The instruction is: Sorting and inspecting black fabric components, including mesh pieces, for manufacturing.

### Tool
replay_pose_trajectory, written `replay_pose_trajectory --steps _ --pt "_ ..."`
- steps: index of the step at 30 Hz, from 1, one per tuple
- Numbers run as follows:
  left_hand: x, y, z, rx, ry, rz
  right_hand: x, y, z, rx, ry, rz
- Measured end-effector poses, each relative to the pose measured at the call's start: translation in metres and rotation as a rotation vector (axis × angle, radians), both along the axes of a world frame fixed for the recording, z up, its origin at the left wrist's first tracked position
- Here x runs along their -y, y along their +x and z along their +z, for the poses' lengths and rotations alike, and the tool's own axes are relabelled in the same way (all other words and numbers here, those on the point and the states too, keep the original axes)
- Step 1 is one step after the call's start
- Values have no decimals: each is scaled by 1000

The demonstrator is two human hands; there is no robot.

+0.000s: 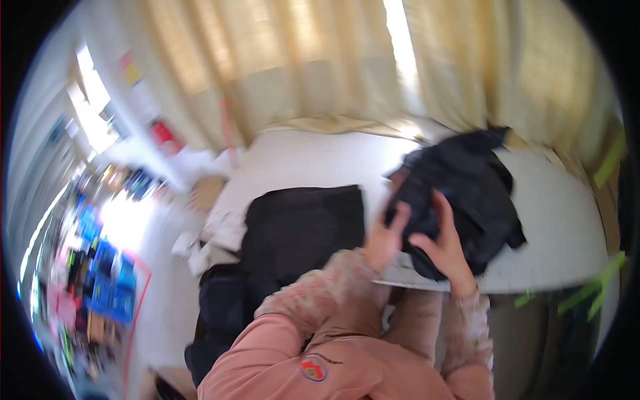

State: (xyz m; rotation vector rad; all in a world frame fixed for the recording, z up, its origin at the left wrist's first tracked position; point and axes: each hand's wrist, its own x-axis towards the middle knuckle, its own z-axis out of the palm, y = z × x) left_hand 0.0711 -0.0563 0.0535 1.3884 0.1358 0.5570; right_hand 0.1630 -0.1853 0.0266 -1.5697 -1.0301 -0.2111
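The crumpled dark navy cloth garment (460, 193) is seen in the head view heaped on the right part of the white worktop (567, 220), near its front edge, its long axis running from upper right to lower left. The right hand (443, 243) is laid on its lower middle with the grip spread over the cloth; the left hand (385, 239) is placed at its left edge, fingers up, grip likewise spread. A flat folded black garment (303, 227) is lying to the left.
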Motion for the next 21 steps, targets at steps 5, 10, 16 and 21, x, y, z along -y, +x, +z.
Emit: replay_pose_trajectory --steps 5,10,16,21 --pt "9 11 -25 469 125 -120 3 -9 -66 -297 78 -60" --pt "-23 -11 -18 428 191 -212 21 16 -61 3 -25 -50" --pt "-46 -29 -2 340 712 -413 52 25 -36 -845 400 270" --pt "-24 -12 -27 325 450 -360 64 16 -39 -828 367 197"
